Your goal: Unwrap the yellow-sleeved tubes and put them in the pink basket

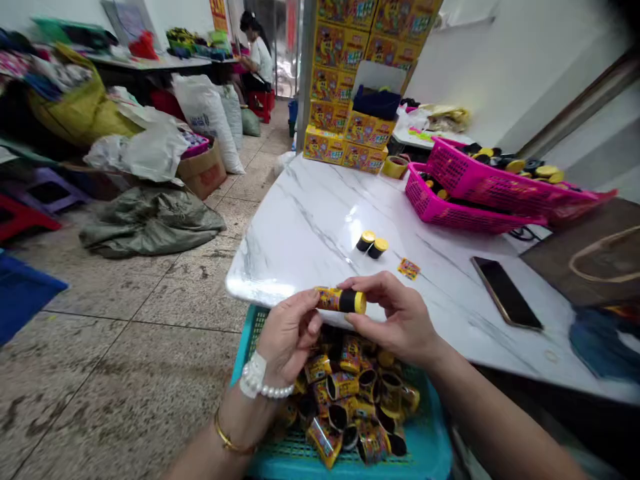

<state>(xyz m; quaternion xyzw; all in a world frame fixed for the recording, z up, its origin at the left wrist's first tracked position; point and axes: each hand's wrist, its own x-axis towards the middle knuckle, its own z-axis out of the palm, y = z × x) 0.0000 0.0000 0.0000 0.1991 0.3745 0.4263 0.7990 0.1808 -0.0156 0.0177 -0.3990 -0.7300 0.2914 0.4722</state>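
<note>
My left hand [293, 333] pinches the printed yellow end of a small tube [330, 299]. At the tube's other end is a black piece with a yellow top [353, 301]. My right hand [397, 317] curls around that end, its thumb below and index finger above. Under both hands, a teal plastic basket [440, 447] holds many printed yellow sleeves [345, 385], some showing dark open ends. Beyond the hands, two black pieces with yellow tops [379, 248] stand side by side on the white marbled table [300, 233]. A small printed label [409, 269] lies near them.
A phone [507, 293] lies on the table's right side. Pink baskets [450, 212] of black and yellow pieces stand behind it. Printed boxes [325, 147] are stacked at the back beside a tape roll [395, 167]. Sacks [205, 120] line the floor; another person [260, 60] sits far off.
</note>
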